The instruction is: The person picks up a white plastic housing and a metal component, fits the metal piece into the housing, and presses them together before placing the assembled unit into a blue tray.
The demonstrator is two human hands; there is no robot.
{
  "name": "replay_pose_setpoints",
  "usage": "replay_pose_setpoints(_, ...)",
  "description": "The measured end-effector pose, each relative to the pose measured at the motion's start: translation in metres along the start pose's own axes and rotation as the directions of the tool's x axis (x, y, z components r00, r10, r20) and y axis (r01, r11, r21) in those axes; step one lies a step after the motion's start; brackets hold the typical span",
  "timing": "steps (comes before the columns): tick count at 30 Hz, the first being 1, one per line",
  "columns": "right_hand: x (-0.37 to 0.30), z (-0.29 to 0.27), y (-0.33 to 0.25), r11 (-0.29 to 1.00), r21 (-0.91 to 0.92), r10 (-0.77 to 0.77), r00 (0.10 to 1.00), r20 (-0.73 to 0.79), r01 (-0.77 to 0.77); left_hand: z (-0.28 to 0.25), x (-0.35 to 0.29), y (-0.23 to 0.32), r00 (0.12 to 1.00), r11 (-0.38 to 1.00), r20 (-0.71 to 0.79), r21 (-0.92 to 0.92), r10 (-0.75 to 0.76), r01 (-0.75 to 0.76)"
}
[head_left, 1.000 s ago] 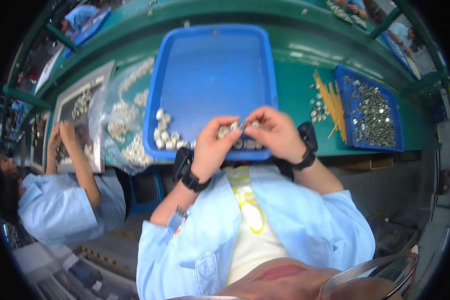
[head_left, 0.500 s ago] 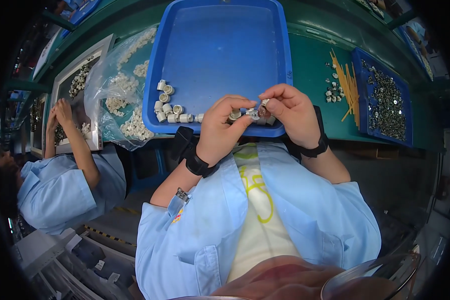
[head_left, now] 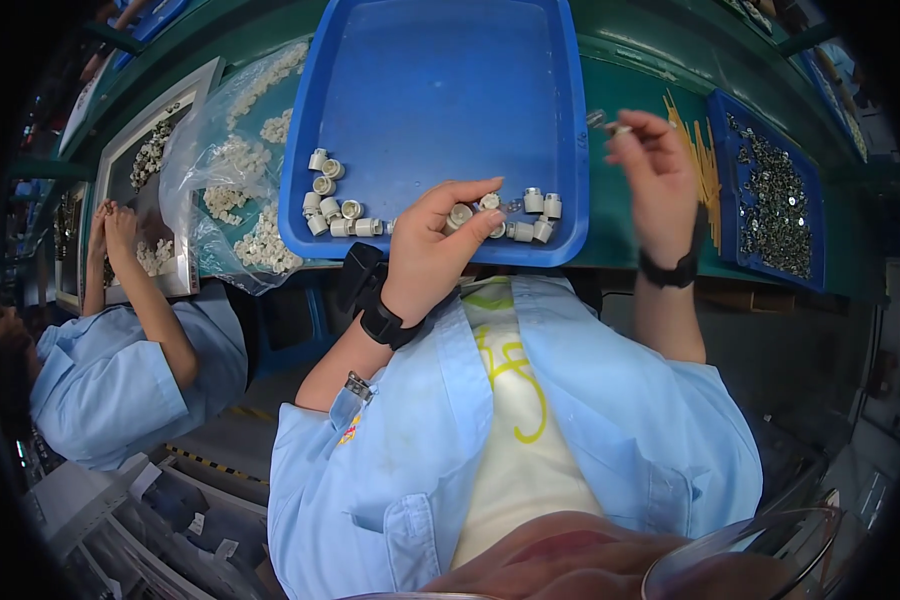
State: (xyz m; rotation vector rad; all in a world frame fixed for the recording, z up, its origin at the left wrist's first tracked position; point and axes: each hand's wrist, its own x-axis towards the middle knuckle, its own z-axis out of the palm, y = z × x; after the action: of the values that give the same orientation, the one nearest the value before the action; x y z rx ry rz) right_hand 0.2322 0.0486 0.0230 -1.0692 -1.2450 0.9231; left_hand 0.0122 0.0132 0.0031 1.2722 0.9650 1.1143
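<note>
My left hand (head_left: 432, 240) is over the front rim of the blue tray (head_left: 440, 90). Thumb and index finger pinch a small white part (head_left: 490, 201). White cylindrical sockets (head_left: 351, 209) lie under and beside this hand, along the tray's front and left. Past the tray's right rim, my right hand (head_left: 660, 175) is raised over the green bench. Its fingertips are closed on a small pale piece (head_left: 622, 130), somewhat blurred by motion. Next to that piece shows a clear, shiny bit (head_left: 596, 118); whether the two are joined I cannot tell.
A clear plastic bag (head_left: 202, 165) with small white parts lies left of the tray. On the right are thin wooden sticks (head_left: 708, 175) and a blue bin (head_left: 725, 260) of small metal parts. A co-worker's hands (head_left: 118, 225) are at a framed tray (head_left: 185, 270) far left.
My hands have come apart. The right has moved right and away from me, past the tray's rim, with a small piece. My left hand stays near the tray's front.
</note>
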Motion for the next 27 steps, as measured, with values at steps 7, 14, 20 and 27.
replay_pose_setpoints(7, 0.035, -0.100, 0.047, 0.265, -0.961, 0.003, 0.997, -0.076, -0.074, -0.002, 0.000, 0.005, 1.000, 1.000, 0.024, -0.028, -0.010, 0.010)
replay_pose_setpoints(14, 0.018, -0.077, 0.019, 0.340, -0.913, -0.309, 0.944, 0.119, 0.226, -0.007, 0.003, -0.005, 0.998, 0.997, 0.049, 0.059, 0.042, -0.044)
replay_pose_setpoints(20, -0.017, 0.014, -0.029, 0.774, -0.383, -0.217, 0.780, 0.587, 0.504, -0.006, 0.004, -0.001, 0.962, 0.997, 0.268, 0.069, -0.055, 0.038)
replay_pose_setpoints(27, -0.022, 0.025, -0.013, 0.871, -0.106, -0.309, 0.702, 0.641, 0.480, -0.007, -0.004, -0.004, 0.952, 0.999, 0.304, 0.032, -0.033, 0.024)
